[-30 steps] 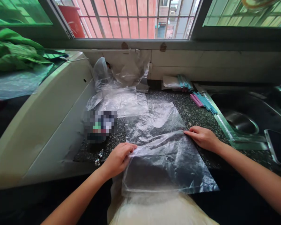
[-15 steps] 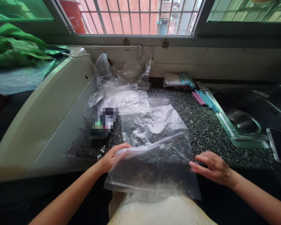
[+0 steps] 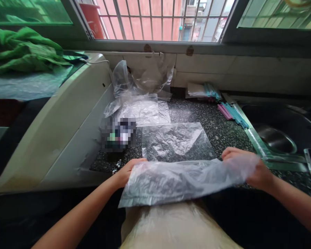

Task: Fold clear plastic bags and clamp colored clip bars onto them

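A clear plastic bag (image 3: 181, 181) is held stretched between the two hands, just on the near side of a flat plastic sheet (image 3: 176, 141) that lies on the speckled counter (image 3: 220, 128). The bag's long axis runs from left to right, parallel to the near edge of that sheet, and its right end is carried a little higher than its left. Its lower left corner hangs down towards the person, past the counter's front edge. Which end is the open one cannot be told.

The left hand (image 3: 125, 173) is closed on the bag's left end, at the sheet's near left corner, with the fingers curled over the film. The right hand (image 3: 251, 169) is clamped on the bag's right end, just beyond the sheet's near right corner, and is partly veiled by the film.

Behind the sheet, crumpled clear bags (image 3: 142, 79) are piled against the wall. To the right of the sheet a steel sink (image 3: 274, 138) is set, and pink and blue strips (image 3: 233, 112) lie between the two. A pixelated object (image 3: 119, 134) stands just left of the sheet, with a white appliance (image 3: 62, 121) further left and a green cloth (image 3: 26, 55) on top of it.
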Action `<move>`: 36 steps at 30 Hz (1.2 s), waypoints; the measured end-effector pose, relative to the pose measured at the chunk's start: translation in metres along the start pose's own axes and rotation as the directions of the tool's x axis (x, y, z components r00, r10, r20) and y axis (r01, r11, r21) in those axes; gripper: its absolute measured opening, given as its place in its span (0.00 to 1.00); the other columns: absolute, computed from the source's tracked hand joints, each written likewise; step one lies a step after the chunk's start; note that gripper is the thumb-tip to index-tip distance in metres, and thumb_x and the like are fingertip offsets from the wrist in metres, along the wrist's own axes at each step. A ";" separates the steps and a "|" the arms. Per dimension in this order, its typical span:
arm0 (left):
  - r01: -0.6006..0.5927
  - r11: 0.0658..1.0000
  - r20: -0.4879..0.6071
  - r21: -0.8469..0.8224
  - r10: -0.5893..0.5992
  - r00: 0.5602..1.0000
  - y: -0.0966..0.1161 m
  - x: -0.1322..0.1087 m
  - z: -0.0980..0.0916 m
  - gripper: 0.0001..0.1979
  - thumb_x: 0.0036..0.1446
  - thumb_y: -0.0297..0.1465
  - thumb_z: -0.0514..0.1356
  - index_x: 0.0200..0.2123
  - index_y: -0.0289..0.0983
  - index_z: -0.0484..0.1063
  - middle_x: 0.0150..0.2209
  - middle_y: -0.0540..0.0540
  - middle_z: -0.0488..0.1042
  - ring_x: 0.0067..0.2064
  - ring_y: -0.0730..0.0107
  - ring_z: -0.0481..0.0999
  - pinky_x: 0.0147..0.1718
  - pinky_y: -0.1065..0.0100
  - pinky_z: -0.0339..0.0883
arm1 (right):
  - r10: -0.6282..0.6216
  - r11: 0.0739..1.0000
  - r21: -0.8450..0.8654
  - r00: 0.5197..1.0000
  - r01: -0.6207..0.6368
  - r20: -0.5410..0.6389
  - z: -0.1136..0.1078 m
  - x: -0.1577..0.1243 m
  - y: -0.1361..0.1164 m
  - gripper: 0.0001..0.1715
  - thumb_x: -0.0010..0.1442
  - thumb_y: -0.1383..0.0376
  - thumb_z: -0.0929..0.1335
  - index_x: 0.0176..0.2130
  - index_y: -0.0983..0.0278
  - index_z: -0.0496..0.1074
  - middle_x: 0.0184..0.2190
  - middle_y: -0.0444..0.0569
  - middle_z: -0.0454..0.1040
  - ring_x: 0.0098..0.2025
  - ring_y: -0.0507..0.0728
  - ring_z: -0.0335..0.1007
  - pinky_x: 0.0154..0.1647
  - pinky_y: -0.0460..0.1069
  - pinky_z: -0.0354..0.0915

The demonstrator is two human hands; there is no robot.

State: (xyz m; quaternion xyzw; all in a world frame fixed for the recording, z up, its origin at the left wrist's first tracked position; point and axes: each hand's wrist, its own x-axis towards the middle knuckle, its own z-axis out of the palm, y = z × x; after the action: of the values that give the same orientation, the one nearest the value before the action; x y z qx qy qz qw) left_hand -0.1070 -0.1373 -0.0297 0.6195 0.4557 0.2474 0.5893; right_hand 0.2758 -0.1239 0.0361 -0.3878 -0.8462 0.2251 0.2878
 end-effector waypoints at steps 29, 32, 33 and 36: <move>-0.052 0.754 -0.303 0.654 0.325 0.896 0.003 0.008 0.028 0.08 0.52 0.36 0.60 0.31 0.40 0.75 0.41 0.44 0.69 0.46 0.60 0.64 0.46 0.57 0.60 | 0.706 0.700 -0.101 0.707 -0.707 -0.045 0.008 -0.032 0.041 0.28 0.46 0.41 0.64 0.25 0.62 0.74 0.22 0.48 0.75 0.25 0.57 0.69 0.26 0.49 0.63; -0.093 0.763 -0.257 0.639 0.325 0.910 0.004 0.011 0.029 0.06 0.53 0.33 0.59 0.31 0.42 0.76 0.40 0.46 0.70 0.45 0.61 0.64 0.46 0.58 0.60 | 0.660 0.734 -0.141 0.746 -0.665 -0.083 0.016 -0.046 0.032 0.27 0.47 0.41 0.63 0.23 0.61 0.73 0.21 0.48 0.74 0.23 0.56 0.68 0.24 0.50 0.63; -0.108 0.773 -0.247 0.625 0.327 0.912 0.004 0.012 0.029 0.07 0.54 0.33 0.58 0.31 0.43 0.76 0.39 0.46 0.70 0.45 0.62 0.64 0.46 0.58 0.60 | 0.636 0.749 -0.155 0.765 -0.644 -0.105 0.018 -0.048 0.031 0.27 0.48 0.42 0.63 0.22 0.61 0.72 0.21 0.48 0.74 0.24 0.57 0.68 0.25 0.50 0.63; -0.112 0.794 -0.253 0.598 0.320 0.913 0.004 0.015 0.032 0.09 0.57 0.31 0.55 0.30 0.41 0.75 0.38 0.46 0.70 0.44 0.63 0.64 0.45 0.59 0.60 | 0.575 0.779 -0.201 0.804 -0.594 -0.151 0.024 -0.055 0.032 0.27 0.51 0.43 0.61 0.20 0.60 0.71 0.22 0.48 0.74 0.27 0.57 0.69 0.30 0.52 0.64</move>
State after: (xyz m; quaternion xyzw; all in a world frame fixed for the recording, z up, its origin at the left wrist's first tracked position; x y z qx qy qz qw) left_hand -0.0721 -0.1395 -0.0348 0.7634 0.5285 0.2695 0.2555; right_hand 0.3063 -0.1521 -0.0177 -0.6715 -0.6924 0.1840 0.1892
